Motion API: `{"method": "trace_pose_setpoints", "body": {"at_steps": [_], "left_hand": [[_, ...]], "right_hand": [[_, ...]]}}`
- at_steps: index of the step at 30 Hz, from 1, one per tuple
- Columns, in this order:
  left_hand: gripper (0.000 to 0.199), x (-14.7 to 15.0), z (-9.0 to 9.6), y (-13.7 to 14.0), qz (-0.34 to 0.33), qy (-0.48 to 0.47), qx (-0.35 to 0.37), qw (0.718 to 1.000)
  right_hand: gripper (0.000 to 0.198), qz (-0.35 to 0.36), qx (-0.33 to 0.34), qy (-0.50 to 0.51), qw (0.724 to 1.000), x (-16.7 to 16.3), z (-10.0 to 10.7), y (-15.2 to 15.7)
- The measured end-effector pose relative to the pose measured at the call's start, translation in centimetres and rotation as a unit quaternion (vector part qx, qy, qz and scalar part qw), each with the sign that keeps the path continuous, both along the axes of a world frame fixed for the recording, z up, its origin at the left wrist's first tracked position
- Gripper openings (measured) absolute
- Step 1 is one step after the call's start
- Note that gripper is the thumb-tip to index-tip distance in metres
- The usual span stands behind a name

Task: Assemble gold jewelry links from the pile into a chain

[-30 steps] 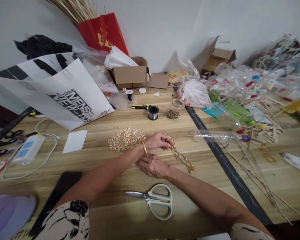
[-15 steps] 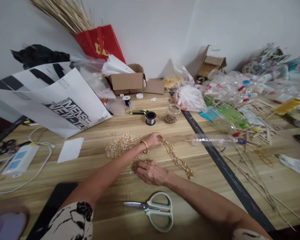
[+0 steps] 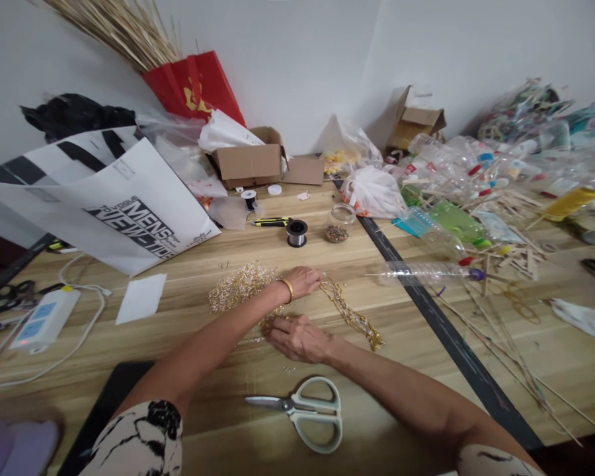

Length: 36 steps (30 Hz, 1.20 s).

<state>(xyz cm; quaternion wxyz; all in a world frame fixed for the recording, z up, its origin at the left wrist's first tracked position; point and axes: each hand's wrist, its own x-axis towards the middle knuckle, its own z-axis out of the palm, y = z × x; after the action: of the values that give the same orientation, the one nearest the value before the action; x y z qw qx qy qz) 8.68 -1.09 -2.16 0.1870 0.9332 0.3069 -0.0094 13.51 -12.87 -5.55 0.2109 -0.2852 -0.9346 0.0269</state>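
Observation:
Across the wooden table lies a bundle of gold and clear beaded strands (image 3: 354, 314). My left hand (image 3: 305, 281), with a gold bangle at the wrist, reaches over to its upper end, fingers closed there. Below it, my right hand (image 3: 300, 338) is curled, fingertips together at the lower edge of a loose pile of gold and clear beads (image 3: 240, 287). What those fingertips hold is too small to make out. A thin beaded line shows just left of them. Scissors with pale handles (image 3: 317, 413) lie nearer me, blades slightly apart, pointing left.
Behind the hands stand a wire spool (image 3: 296, 233), a glass jar of small beads (image 3: 340, 225) and a yellow-black cutter (image 3: 270, 222). A large white bag (image 3: 143, 205) and power strip (image 3: 44, 320) are at left. Plastic bottles (image 3: 446, 158) and thin sticks (image 3: 506, 357) crowd the right.
My left hand has shifted slightly right at the upper end of the strands. My right hand has barely moved. The whole view has drifted a little.

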Motion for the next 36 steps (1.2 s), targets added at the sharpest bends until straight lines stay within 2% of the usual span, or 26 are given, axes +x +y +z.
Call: {"method": "trace_pose_setpoints", "body": {"at_steps": [9,14,18,24,27,31,36], "left_hand": [[0.023,0.3,2.0,-0.2,-0.018,-0.007,0.06,0.998],[0.021,-0.5,3.4,-0.3,-0.005,-0.075,0.071,0.995],[0.018,-0.8,5.8,-1.5,-0.003,-0.141,0.039,0.989],[0.015,1.6,10.9,-5.0,-0.089,-0.229,-0.02,0.969],[0.014,3.3,12.6,-6.7,-0.135,-0.257,-0.048,0.956],[0.014,4.9,13.6,-8.3,-0.181,-0.283,-0.072,0.939],[0.013,6.5,13.4,-9.6,-0.213,-0.286,-0.074,0.931]], "right_hand": [[0.016,0.005,0.006,0.008,1.0,0.0,0.1,0.0],[0.014,0.003,0.014,-0.006,1.0,0.1,0.3,0.0],[0.013,-0.001,0.016,-0.01,1.0,0.1,0.4,0.0],[0.013,-0.012,0.009,-0.008,1.0,0.1,0.4,-0.1],[0.015,-0.025,-0.017,-0.01,0.999,-0.1,0.3,-0.3],[0.017,-0.04,-0.095,0.008,0.995,0.0,0.1,-0.5],[0.029,-0.071,-0.13,0.043,0.988,0.7,-0.1,-0.8]]}}
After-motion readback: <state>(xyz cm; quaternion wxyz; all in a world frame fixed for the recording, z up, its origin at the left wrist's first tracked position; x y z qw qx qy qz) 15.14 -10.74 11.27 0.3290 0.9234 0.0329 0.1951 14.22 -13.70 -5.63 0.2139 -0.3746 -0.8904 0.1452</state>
